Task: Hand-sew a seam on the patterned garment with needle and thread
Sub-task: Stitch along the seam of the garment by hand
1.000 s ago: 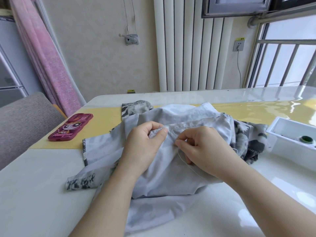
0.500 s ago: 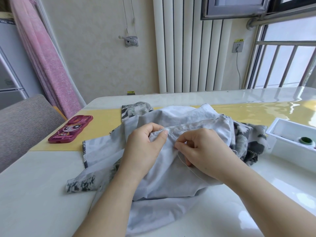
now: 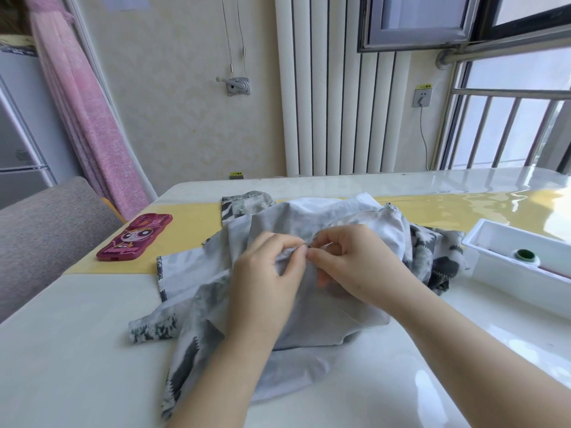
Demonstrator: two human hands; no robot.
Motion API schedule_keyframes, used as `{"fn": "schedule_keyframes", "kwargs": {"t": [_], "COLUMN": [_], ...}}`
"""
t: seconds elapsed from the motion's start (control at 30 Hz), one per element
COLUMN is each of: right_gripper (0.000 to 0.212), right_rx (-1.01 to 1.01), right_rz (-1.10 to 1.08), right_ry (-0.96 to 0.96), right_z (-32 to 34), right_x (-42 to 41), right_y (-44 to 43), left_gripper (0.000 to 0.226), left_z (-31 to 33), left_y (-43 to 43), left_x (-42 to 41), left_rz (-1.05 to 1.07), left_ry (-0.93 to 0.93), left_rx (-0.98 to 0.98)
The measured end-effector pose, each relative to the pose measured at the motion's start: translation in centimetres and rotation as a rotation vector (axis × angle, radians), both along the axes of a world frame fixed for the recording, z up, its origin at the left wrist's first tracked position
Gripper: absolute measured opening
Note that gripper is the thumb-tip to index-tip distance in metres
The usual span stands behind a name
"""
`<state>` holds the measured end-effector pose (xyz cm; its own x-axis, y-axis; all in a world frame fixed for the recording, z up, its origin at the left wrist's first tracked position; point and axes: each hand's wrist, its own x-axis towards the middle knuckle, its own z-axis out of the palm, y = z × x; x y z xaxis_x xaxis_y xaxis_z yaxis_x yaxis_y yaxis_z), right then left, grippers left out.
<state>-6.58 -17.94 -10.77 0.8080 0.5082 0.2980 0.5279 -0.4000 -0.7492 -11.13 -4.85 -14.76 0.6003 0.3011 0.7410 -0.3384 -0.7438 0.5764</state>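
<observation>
The grey-and-white patterned garment [image 3: 312, 322] lies bunched inside out on the table's middle. My left hand [image 3: 265, 285] pinches a fold of its fabric between thumb and forefinger. My right hand [image 3: 358, 267] meets it fingertip to fingertip and pinches the needle [image 3: 309, 242], of which only a thin dark sliver shows above the fingers. The thread is too fine to make out.
A pink phone case [image 3: 134, 241] lies at the left on the yellow runner [image 3: 191, 230]. A white tray [image 3: 491, 267] with a green-capped spool [image 3: 525, 255] stands at the right. A grey chair [image 3: 46, 230] stands beside the table's left edge.
My two hands have drawn together, so the fingertips now meet at the seam. The right hand moved left and slightly up; the loop of thread under it is gone from sight.
</observation>
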Motion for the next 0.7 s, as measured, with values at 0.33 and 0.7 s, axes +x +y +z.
{"fn": "schedule_keyframes", "kwargs": {"t": [0.33,0.7], "right_gripper": [0.006,0.034], "right_rx": [0.057,-0.216], "right_rz": [0.093,-0.154], "right_ry": [-0.191,-0.553], "right_z": [-0.4,3.9], "right_x": [-2.1,-0.1], "right_y": [-1.7,-2.1], "left_gripper": [0.017,0.020], "left_z": [-0.3,-0.6], "left_y": [-0.8,-1.0], "left_x": [-0.9,-1.3], "left_rz": [-0.179,-0.165], "left_ry": [0.081,-0.026], "left_rx": [-0.462,-0.245]}}
